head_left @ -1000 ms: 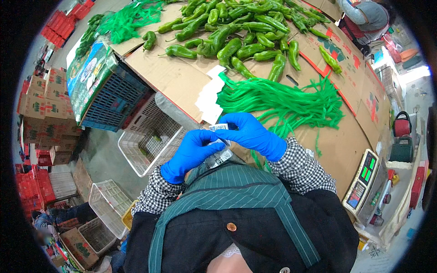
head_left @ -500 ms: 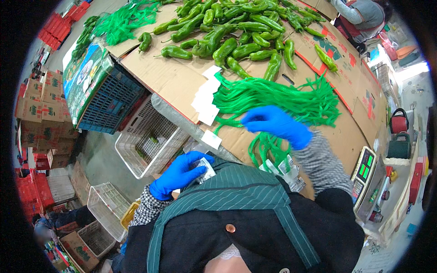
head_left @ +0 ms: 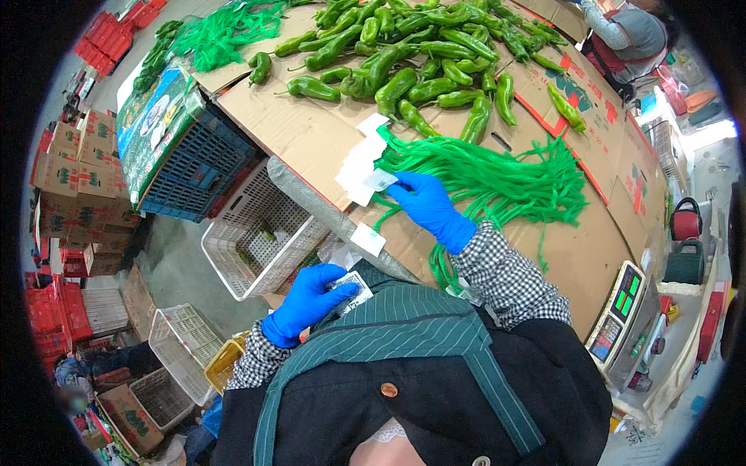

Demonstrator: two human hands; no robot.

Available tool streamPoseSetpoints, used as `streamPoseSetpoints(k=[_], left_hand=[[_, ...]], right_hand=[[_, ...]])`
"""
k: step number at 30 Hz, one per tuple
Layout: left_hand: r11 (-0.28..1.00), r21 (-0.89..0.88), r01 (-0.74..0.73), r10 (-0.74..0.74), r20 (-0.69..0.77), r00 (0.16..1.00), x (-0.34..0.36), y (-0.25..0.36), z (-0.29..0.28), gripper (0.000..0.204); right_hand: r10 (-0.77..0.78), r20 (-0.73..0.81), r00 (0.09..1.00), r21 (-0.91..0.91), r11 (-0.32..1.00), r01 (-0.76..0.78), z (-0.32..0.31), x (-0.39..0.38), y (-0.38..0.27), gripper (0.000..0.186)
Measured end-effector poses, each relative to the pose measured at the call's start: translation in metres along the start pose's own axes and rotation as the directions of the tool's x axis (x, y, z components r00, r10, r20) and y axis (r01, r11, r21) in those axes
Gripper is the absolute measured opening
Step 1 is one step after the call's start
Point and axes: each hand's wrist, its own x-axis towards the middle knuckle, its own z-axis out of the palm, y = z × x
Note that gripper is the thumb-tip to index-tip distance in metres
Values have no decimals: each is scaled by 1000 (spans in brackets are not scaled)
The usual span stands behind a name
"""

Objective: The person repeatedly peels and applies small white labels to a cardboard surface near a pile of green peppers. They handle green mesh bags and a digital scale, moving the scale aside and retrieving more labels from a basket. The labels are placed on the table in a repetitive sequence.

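Observation:
My left hand (head_left: 305, 304), in a blue glove, is closed on a small stack of white printed labels (head_left: 357, 292) just in front of my apron. My right hand (head_left: 431, 208), also gloved in blue, pinches a pale label (head_left: 380, 181) between thumb and fingertips. That label lies over a fanned row of white labels (head_left: 360, 159) at the left ends of a bundle of green mesh net bags (head_left: 497, 171). Nearer to me, one separate white label (head_left: 368, 239) lies at the cardboard's edge. More green netting (head_left: 443, 270) is partly hidden under my right forearm.
Green peppers (head_left: 435, 66) are heaped on the cardboard-covered table (head_left: 287, 128). More green netting (head_left: 225, 35) lies at the far left. A blue crate (head_left: 198, 167) and a white crate (head_left: 260, 229) stand left of the table. A scale (head_left: 616, 311) sits at the right.
My right hand has moved left and now pinches a label at the net bags' ends. My left hand stays nearly in place with its labels.

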Motion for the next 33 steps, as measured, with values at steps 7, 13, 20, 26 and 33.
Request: streamPoseSetpoints(k=[7, 13, 20, 26, 33], left_hand=[[993, 53, -101, 102, -23, 995, 35, 22, -13, 18], [968, 231, -93, 124, -120, 985, 65, 47, -12, 26], [968, 246, -57, 85, -106, 991, 70, 48, -10, 28], [975, 219, -36, 62, -113, 992, 71, 46, -10, 29], [971, 237, -32, 58, -102, 993, 71, 45, -9, 30]], right_hand=[[-122, 190, 974, 193, 978, 85, -19, -11, -22, 20], [-173, 303, 937, 76, 985, 158, -25, -31, -54, 20], [-270, 335, 903, -19, 956, 293, -26, -35, -52, 19], [-267, 352, 897, -23, 956, 294, -25, -35, -53, 20], [-274, 370, 888, 137, 961, 240, -23, -35, -46, 25]])
